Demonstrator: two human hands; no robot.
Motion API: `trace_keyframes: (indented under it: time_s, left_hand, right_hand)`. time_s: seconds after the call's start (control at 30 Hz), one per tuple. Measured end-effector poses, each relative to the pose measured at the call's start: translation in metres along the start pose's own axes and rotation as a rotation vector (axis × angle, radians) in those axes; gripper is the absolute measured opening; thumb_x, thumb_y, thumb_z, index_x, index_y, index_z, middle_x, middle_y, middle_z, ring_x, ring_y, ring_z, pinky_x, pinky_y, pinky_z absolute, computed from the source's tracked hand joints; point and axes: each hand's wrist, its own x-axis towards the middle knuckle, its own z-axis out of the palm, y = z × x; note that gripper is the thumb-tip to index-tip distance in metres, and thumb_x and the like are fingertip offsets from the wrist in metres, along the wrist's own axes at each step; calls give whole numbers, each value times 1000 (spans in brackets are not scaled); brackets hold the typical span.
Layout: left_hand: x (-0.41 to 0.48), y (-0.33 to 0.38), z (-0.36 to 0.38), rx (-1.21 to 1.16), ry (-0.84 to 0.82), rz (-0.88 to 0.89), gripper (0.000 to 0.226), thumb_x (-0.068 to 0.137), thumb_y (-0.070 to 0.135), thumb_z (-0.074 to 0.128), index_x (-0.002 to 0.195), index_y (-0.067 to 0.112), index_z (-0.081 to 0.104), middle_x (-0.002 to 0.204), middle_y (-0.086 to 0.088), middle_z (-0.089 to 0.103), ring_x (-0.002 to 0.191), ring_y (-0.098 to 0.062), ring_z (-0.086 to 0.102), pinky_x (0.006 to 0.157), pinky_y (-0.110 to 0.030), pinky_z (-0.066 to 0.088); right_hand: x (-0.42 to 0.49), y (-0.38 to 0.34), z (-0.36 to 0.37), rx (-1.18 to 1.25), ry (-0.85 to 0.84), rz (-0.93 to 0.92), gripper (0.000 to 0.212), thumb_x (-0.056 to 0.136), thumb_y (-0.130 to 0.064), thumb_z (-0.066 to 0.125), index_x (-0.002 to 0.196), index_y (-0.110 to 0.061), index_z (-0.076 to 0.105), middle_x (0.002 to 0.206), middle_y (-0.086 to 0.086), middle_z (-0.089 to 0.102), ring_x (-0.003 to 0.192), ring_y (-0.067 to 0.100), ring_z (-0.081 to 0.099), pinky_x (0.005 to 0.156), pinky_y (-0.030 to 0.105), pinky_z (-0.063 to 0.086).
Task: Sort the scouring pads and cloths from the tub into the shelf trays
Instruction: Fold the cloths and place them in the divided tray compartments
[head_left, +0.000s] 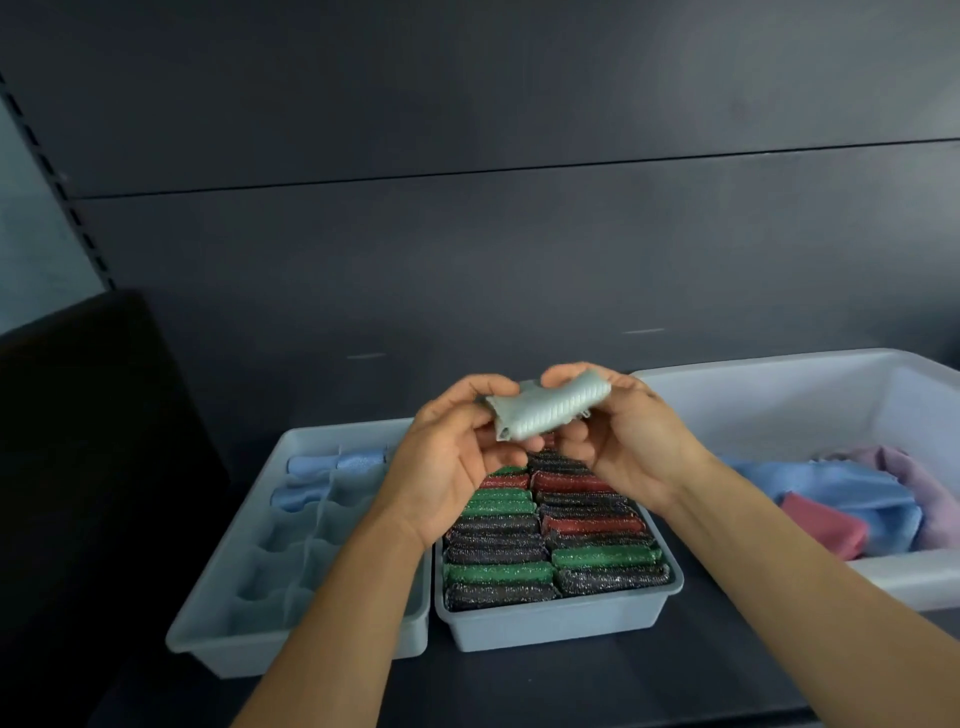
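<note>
A dark grey back panel (467, 104) meets a slotted upright (57, 176), above a black block (78, 415) at left.

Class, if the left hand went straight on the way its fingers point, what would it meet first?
Probably the right hand: both grip the silver scouring pad, and the left hand points its fingers across it toward the right. Depth is unclear.
</note>
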Motion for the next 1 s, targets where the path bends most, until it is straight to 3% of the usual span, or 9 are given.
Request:
trace_keyframes:
  time_s: [0.13, 0.23, 0.33, 0.4, 0.47, 0.63, 0.8, 0.9, 1.0]
  left_hand:
    - [-3, -2, -7, 200, -72, 50, 35, 87, -14, 51, 115, 6, 55, 104, -13, 70, 88, -25, 70, 70, -27, 55]
    - [-1, -1, -7, 415, 71, 132, 24, 86, 4, 65, 108, 6, 58, 88, -8, 71, 73, -21, 68, 58, -30, 50]
    - [-2, 0, -7, 493, 175, 154, 14, 86, 19, 69, 95, 9, 62, 86, -8, 70, 64, -13, 59, 54, -27, 47]
    - [-4, 0, -6, 462, 192, 120, 17, 86, 20, 69, 94, 7, 61, 86, -5, 71, 64, -10, 58, 58, -23, 49]
    - [-5, -1, -6, 419, 188, 88, 21, 86, 19, 69, 99, 4, 60, 80, -4, 68, 64, -11, 57, 57, -23, 49]
    - [-9, 1, -10, 227, 153, 40, 22, 90, 7, 60, 111, 4, 55, 78, -8, 58, 53, -13, 47, 44, -23, 37]
    - [-14, 8, -23, 47, 80, 46, 21, 90, 1, 49, 91, 17, 60, 71, -9, 53, 53, -14, 50, 43, -23, 41]
    - [-20, 10, -40, -15, 60, -8, 30, 91, 0, 36, 84, 15, 60, 73, -12, 56, 57, -18, 54, 48, -26, 48]
    - [-25, 16, -56, 60, 92, -75, 24, 96, 13, 35, 82, 14, 54, 76, -10, 58, 61, -18, 57, 52, -27, 47]
  right_hand:
    - [1, -3, -2, 112, -52, 116, 33, 85, 4, 32, 93, 0, 64, 68, 10, 51, 46, 10, 40, 38, 19, 33]
    - [3, 1, -5, 120, -145, 164, 41, 72, 11, 35, 103, 2, 60, 73, 10, 52, 51, 11, 43, 39, 18, 37]
    - [1, 5, -4, -151, -219, 128, 41, 79, 12, 52, 112, -9, 63, 82, 6, 58, 63, 13, 53, 46, 21, 42]
    - [-2, 9, 1, -407, -181, 71, 32, 84, -10, 67, 115, -15, 63, 93, -1, 66, 78, 11, 62, 56, 25, 47]
    - [-1, 14, 6, -420, -130, -1, 34, 81, -22, 68, 113, -10, 63, 92, 3, 69, 78, 14, 64, 55, 26, 47]
    - [4, 20, 19, -303, -48, -104, 15, 92, -11, 58, 103, -10, 67, 57, 0, 58, 42, 11, 42, 38, 20, 33]
    - [9, 24, 28, -123, -142, -34, 23, 88, 0, 54, 94, -12, 73, 65, 5, 60, 47, 11, 44, 39, 21, 38]
    - [12, 27, 35, -294, -149, -88, 28, 88, 3, 55, 76, -12, 75, 70, 8, 65, 49, 14, 45, 40, 24, 40]
    - [15, 35, 44, -593, -132, -202, 34, 89, 6, 47, 76, -8, 74, 84, 13, 69, 54, 26, 46, 48, 30, 41]
